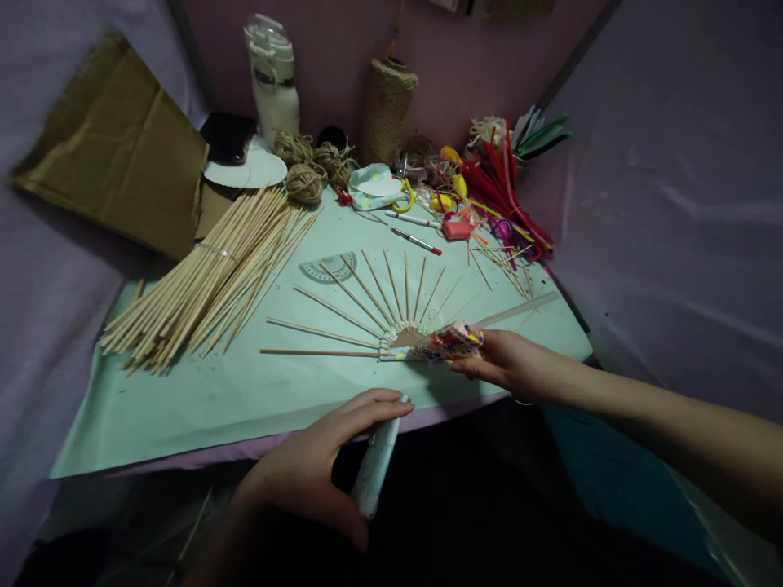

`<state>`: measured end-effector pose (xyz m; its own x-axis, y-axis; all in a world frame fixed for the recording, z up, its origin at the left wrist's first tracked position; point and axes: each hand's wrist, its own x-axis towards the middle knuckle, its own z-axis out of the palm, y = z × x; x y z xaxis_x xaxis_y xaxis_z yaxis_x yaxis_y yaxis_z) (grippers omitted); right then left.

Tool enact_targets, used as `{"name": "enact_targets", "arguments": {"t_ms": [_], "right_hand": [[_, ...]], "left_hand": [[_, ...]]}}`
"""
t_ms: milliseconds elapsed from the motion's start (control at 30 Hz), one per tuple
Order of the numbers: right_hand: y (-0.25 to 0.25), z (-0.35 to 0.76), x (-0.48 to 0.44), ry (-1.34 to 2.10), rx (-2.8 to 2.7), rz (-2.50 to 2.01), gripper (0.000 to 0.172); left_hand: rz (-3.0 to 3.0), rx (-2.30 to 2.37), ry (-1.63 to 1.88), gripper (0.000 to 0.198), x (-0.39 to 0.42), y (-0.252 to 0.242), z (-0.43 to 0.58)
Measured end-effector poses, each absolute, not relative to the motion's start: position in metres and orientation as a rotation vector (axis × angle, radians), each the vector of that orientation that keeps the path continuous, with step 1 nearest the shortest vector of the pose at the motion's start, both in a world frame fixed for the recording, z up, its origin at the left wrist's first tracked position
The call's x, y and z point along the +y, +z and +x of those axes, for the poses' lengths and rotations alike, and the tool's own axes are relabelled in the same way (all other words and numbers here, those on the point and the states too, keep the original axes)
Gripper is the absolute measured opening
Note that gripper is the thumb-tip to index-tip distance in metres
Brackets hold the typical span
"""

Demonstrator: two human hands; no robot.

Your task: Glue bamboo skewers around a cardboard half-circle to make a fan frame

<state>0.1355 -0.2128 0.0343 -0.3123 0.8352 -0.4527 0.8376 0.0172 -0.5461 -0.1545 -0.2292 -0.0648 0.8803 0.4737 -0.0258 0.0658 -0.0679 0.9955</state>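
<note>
Your worktop (330, 379) carries everything, its pale green cover reaching the near edge. On its left lies a thick bundle of sticks (189, 285); across the middle, a fan of sticks (406, 285) spreads away from you, inner ends gathered at its hub.

Working this close to the hub, you'd do best with a light touch: a sideways drag could swing the thin sticks out of line. Any pressure should probably go straight down, with your wrist clear of the right-hand sticks.

Your right hand (505, 359) comes in low from the right, forearm slanting up toward the fan, thumb on the near side, fingers closed on the bunched floral cloth. Your left hand (324, 448) sits nearer your lap, just off the worktop's edge, fingers reaching forward and thumb drawn back, gripping a pale patterned piece between them.

The floral cloth (449, 341) lies over the hub's right end; whether it's fixed there, I can't tell. The pale patterned piece (376, 469) is tilted, apart from the fan. Smallest is the half-round brown hub (407, 337), partly covered by the cloth.
</note>
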Motion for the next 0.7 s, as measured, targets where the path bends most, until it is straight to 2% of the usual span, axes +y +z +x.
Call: {"name": "enact_targets", "arguments": {"t_ms": [700], "right_hand": [[0.028, 0.158, -0.214, -1.112, 2.233, 1.912, 0.041]], "left_hand": [[1.634, 0.424, 0.344, 0.104, -0.230, -0.064, -0.156]]}}
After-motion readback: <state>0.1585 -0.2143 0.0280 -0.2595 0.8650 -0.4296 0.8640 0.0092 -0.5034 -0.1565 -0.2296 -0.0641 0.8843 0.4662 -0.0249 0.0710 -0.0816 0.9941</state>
